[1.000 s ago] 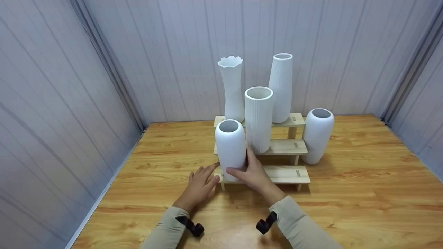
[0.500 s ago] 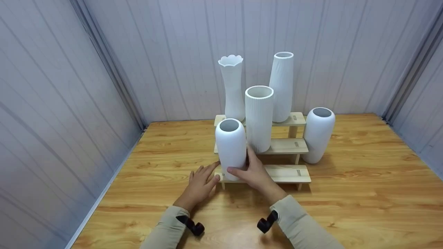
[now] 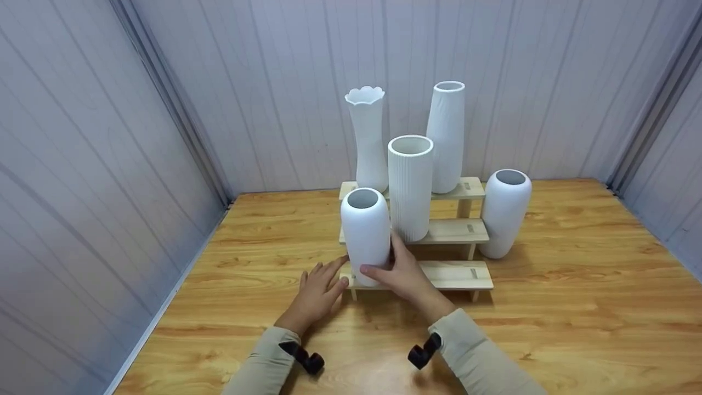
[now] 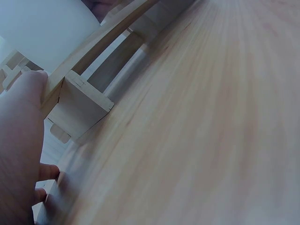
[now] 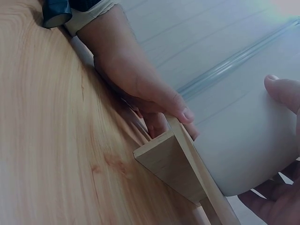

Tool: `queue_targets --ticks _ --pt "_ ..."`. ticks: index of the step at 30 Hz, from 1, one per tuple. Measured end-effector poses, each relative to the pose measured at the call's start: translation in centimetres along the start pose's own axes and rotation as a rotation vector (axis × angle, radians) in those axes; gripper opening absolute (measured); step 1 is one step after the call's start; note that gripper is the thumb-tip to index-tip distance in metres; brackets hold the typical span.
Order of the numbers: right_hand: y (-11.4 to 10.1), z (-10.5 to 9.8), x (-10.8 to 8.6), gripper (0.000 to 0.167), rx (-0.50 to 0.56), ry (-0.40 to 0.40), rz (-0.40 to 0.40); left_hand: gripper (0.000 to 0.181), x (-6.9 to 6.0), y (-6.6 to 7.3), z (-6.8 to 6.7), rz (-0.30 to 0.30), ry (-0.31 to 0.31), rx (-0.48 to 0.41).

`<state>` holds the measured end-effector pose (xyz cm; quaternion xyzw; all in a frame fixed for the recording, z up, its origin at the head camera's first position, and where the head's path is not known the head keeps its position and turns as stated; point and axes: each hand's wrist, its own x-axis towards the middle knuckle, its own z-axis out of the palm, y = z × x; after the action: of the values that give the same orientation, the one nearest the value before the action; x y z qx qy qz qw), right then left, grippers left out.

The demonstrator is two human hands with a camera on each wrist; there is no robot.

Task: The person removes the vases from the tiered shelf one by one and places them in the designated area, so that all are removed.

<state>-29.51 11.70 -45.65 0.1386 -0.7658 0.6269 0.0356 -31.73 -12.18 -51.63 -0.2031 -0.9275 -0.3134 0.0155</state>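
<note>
In the head view, my right hand (image 3: 403, 277) holds a smooth white vase (image 3: 364, 233) low on its body, the thumb across its front. The vase stands upright at the left end of the lowest step of a wooden tiered stand (image 3: 455, 275). My left hand (image 3: 313, 296) touches that step's left end with thumb and index finger, the other fingers spread low beside it. In the left wrist view, the thumb (image 4: 28, 89) lies against the board's end and two fingertips reach the tabletop. The right wrist view shows the vase's base (image 5: 229, 173) at the board, right fingers partly hidden.
A ribbed vase (image 3: 410, 192) occupies the middle step, close behind the held one. On the top step stand a scalloped-rim vase (image 3: 370, 142) and a tall tapered vase (image 3: 447, 137). Another smooth vase (image 3: 505, 216) stands on the wooden table (image 3: 576, 307), right of the stand.
Both hands and the vase keep their places. Only the head view shifts very slightly.
</note>
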Motion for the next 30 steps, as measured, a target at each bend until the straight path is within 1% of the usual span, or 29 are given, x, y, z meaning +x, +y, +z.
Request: queue_targets --ticks 9,16,22,30 --pt "-0.01 0.03 0.09 0.104 0.02 0.004 -0.008 0.058 0.02 0.08 -0.12 0.007 -0.001 -0.003" --pt "0.04 0.24 0.03 0.097 0.026 -0.01 -0.041 0.057 -0.07 0.06 0.02 0.013 0.012 -0.011" --pt "0.1 0.2 0.04 0.099 0.007 -0.012 -0.03 0.059 -0.06 -0.07 0.16 0.004 0.013 -0.021" --pt "-0.03 0.09 -0.03 0.099 0.004 -0.011 -0.014 0.058 0.0 0.13 -0.04 0.016 0.014 -0.012"
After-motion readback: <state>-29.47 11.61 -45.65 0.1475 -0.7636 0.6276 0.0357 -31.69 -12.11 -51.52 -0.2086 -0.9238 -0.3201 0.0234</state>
